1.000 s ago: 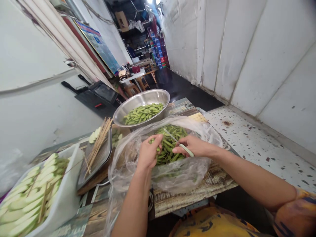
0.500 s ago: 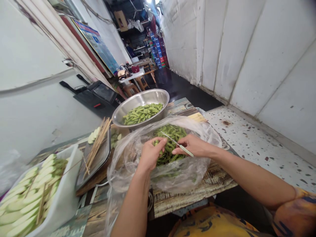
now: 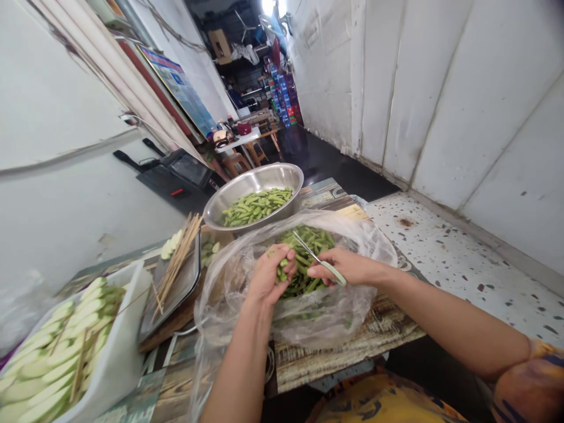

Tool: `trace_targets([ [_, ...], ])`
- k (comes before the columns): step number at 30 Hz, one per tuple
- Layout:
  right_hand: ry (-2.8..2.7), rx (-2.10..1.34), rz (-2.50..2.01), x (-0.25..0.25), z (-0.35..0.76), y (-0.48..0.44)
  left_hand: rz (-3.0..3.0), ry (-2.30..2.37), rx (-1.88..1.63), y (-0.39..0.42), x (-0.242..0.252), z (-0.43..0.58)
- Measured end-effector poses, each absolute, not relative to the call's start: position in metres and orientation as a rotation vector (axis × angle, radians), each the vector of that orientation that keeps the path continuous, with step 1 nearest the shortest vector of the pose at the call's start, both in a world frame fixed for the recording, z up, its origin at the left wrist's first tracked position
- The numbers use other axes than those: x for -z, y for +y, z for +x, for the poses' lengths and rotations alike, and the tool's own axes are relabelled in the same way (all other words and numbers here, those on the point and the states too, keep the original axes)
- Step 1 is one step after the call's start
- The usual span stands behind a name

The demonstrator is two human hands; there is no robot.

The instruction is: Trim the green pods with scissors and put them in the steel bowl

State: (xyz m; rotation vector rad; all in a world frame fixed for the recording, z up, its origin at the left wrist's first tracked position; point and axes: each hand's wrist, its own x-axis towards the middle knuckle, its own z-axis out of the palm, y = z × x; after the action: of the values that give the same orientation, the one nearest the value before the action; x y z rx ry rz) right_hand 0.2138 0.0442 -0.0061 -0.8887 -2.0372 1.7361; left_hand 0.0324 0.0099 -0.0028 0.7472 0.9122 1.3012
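"Head view: what's changing?"

"Left fingers (image 3: 285, 257) are being curled tighter than a moment ago around a few green soybean pods (image 3: 282, 273). Green-handled scissors (image 3: 326, 272) are being held by right fingers (image 3: 318, 274) above a plastic bag (image 3: 233, 294) of pods, beside a steel bowl (image 3: 253, 182)."

**Left hand** (image 3: 268, 276): I log the fingers (image 3: 288, 265) as curled inward now, where they lay stretched across the heap before. They close around a small bunch of green pods (image 3: 282, 273).

**Right hand** (image 3: 348, 264): sits slightly lower than half a second ago.

**Green-handled scissors** (image 3: 328, 269): the tip has swung slightly right, and the handle end has dropped.

**Camera view**: my picture has tipped a little. The cardboard box (image 3: 220, 44) at the far end now sits lower in the frame, and the metal bowl (image 3: 268, 172) has dropped slightly.
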Motion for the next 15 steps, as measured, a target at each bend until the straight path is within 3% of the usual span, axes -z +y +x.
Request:
trace_targets([
  [15,-2.082,-1.72,-0.884,0.007,0.212,0.042,0.828,1.068,-1.298,0.005,0.005,0.048],
])
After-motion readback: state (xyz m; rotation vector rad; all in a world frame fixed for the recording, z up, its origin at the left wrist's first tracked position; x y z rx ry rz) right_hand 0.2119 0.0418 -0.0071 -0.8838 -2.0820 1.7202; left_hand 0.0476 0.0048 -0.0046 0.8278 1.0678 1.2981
